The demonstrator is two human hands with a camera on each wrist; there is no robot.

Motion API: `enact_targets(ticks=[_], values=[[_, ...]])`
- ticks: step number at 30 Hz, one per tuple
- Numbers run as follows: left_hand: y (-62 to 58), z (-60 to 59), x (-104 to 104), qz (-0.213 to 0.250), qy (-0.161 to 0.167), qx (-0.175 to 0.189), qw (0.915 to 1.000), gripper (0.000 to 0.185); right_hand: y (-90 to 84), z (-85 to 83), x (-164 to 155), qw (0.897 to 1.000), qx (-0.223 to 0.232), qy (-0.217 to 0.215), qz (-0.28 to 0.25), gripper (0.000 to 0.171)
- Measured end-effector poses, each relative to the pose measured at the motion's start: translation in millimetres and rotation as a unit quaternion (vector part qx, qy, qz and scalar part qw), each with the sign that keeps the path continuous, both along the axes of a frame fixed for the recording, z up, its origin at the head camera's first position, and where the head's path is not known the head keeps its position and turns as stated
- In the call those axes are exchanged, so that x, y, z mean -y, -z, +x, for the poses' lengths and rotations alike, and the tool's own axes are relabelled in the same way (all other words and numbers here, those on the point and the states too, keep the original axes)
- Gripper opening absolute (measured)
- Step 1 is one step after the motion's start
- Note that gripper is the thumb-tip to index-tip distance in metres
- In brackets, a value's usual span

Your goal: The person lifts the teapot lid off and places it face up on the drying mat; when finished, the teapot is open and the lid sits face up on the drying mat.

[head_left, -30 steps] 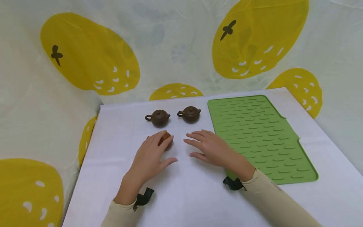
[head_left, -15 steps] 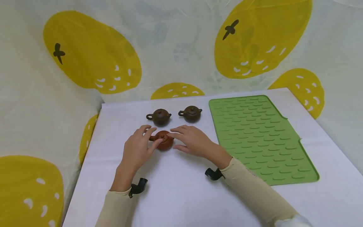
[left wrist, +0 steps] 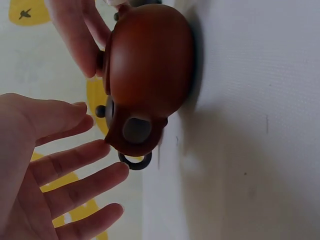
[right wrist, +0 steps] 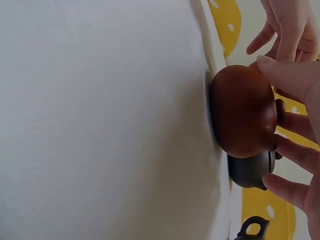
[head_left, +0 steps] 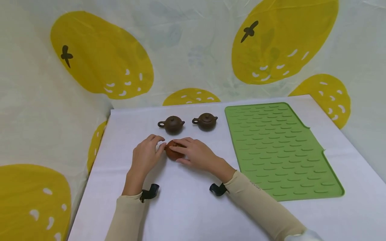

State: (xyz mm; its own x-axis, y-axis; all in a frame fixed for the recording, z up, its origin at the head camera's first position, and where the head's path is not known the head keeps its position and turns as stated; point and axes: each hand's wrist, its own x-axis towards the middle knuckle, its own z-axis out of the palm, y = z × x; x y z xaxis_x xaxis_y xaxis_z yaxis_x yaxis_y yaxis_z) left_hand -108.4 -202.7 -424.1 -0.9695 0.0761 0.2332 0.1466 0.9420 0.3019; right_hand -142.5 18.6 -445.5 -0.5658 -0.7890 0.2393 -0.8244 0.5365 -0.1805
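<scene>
The right hand (head_left: 196,154) is curling its fingers (right wrist: 292,122) loosely over the top of a small reddish-brown clay teapot (head_left: 173,151), the thumb lying against the near side of its round body and the other fingertips reaching across the lid; the head view shows them draped on the pot, though how firmly they are gripping cannot be told. The left hand (head_left: 146,157) is sitting just beside the same pot on the other side, its fingers (left wrist: 75,167) spread and nearly straight, the tips close to the handle end; from the left wrist view a small gap is showing between them and the clay, so it is holding nothing. The reddish-brown teapot is standing upright on the white table cover (head_left: 187,207), lid on, so what it contains is hidden. Behind it, near the far edge, two darker brown clay teapots are standing side by side, apart from each other: the left dark teapot (head_left: 172,124) and the right dark teapot (head_left: 206,121), both lidded, both untouched. To the right, a green ridged silicone mat (head_left: 280,147) is lying flat. Beige sleeves (head_left: 256,201) are covering both forearms, and a pale cloth printed with yellow fruit (head_left: 102,60) is hanging behind.
</scene>
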Motion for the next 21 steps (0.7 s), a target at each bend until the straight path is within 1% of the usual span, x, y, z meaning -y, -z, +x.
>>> enact_targets(ticks=[4,6,9,13,18,21], values=[[5.0,-1.7,0,0.001,-0.003,0.022,0.9998,0.015,3.2,1.3,1,1.000,0.001,0.006,0.005,0.051],[7.0,-2.8,0,0.003,-0.002,0.024,0.9997,0.012,4.0,1.7,1,1.000,0.003,0.010,0.002,0.051],[9.2,-3.8,0,0.012,0.006,0.018,0.9997,0.010,4.9,2.8,1,1.000,0.010,0.013,-0.007,0.051],[11.8,-6.8,3,0.036,0.016,0.016,0.9991,0.010,6.3,3.7,0,1.000,0.012,0.017,-0.014,0.051],[15.1,-9.6,6,0.073,0.017,0.035,0.9966,0.009,8.0,5.0,-1,1.000,0.012,0.017,-0.010,0.054],[17.1,-9.6,6,0.083,0.018,0.042,0.9955,0.008,8.4,5.7,0,1.000,0.015,0.015,-0.010,0.054]])
